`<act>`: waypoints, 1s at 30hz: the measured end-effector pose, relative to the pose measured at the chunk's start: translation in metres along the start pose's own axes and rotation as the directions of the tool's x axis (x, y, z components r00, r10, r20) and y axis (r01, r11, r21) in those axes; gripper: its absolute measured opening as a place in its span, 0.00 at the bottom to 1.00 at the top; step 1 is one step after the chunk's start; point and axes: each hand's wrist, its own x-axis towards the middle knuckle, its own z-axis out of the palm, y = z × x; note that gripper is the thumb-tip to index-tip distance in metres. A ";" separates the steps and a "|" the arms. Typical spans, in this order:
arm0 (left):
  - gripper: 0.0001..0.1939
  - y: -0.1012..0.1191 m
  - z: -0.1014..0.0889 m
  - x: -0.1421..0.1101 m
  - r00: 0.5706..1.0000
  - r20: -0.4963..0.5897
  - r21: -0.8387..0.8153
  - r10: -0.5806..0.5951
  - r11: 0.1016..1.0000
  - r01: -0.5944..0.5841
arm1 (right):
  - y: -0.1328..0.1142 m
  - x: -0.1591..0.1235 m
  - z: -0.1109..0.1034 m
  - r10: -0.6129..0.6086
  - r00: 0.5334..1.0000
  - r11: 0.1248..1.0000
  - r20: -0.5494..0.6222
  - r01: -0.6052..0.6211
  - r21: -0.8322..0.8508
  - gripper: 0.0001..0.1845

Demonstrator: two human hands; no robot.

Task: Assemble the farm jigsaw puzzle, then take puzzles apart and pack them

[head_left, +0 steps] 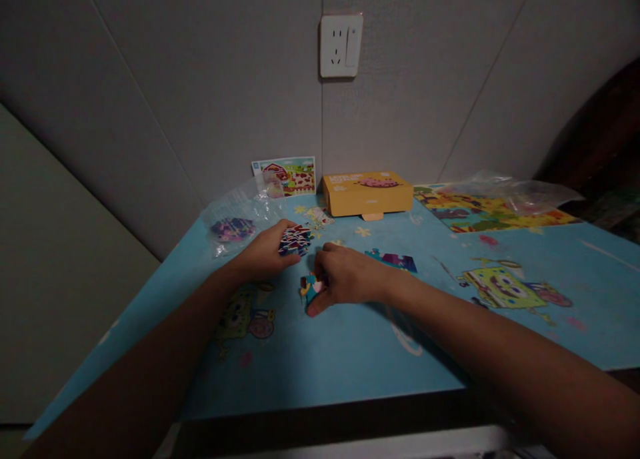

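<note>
My left hand (265, 253) rests on the blue cartoon-printed table cover (350, 339), its fingertips touching a small pile of loose puzzle pieces (295, 240). My right hand (345, 277) lies palm down just to the right of it, fingers curled and pinched on a small cluster of joined puzzle pieces (310, 287). A partly assembled puzzle patch (395, 260) lies just beyond my right wrist. More loose pieces (319, 217) sit near the yellow box.
A yellow puzzle box (367, 193) stands at the back by the wall, with a picture card (286, 177) to its left. A clear plastic bag of pieces (233, 229) lies at back left. A finished puzzle (480, 212) under clear plastic lies at back right. Wall socket (341, 45) above.
</note>
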 end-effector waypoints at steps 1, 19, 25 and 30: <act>0.28 -0.001 0.001 0.001 1.000 -0.006 -0.001 0.004 1.000 -0.004 | 0.000 0.000 0.000 0.002 1.000 1.000 -0.007 -0.002 0.005 0.33; 0.27 0.004 0.003 0.001 0.999 -0.012 -0.039 0.051 0.998 -0.051 | -0.003 0.002 -0.005 0.006 0.999 0.993 0.045 -0.012 0.120 0.22; 0.25 0.002 0.004 0.000 0.997 -0.021 -0.068 0.081 0.994 -0.082 | -0.001 0.005 -0.001 -0.008 0.991 0.994 -0.136 0.023 0.104 0.14; 0.33 -0.005 0.004 0.002 0.989 0.028 -0.125 0.144 0.982 -0.140 | 0.008 0.012 0.007 -0.074 0.945 0.986 -0.318 0.118 0.121 0.07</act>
